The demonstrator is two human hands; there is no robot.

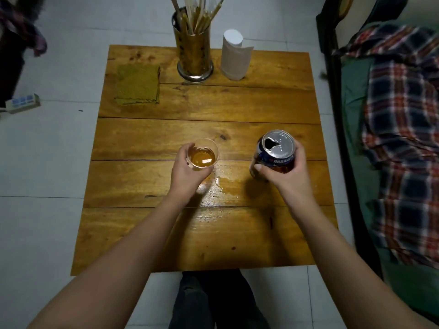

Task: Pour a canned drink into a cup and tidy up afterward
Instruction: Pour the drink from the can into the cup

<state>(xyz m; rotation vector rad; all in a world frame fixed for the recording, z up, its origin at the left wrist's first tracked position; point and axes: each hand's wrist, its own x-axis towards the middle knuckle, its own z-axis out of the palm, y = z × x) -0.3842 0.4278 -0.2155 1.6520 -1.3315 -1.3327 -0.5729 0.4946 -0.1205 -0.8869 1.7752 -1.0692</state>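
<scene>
My left hand (187, 169) curls around the clear plastic cup (203, 153), thumb on its far-left rim and fingers wrapped under its near side. The cup holds amber drink and sits near the middle of the wooden plank counter (166, 233). My right hand (285, 172) grips the dark blue aluminium drink can (273, 154), thumb across the front of its label and fingers curled round the right side. The can leans a little towards me, so its silver top with the open mouth faces up at me; I cannot tell whether its base touches the counter. The can is to the right of the cup, the two well apart.

Between my hands, just beside the cup on the near right, a shiny puddle of spilled liquid (218, 186) lies on the boards and spreads towards me.

At the far left of the counter lies a folded olive-green cloth (137, 85). At the far edge stands a round metal holder full of wooden chopsticks (193, 55), and just to its right an upright white roll of tissue paper (235, 58), near it but not touching.

To my right is a bed with a red, blue and white plaid blanket (399, 129) spread over it. The floor is pale tile (47, 162), and a small blue and white box (22, 103) lies on it off the counter's left side.
</scene>
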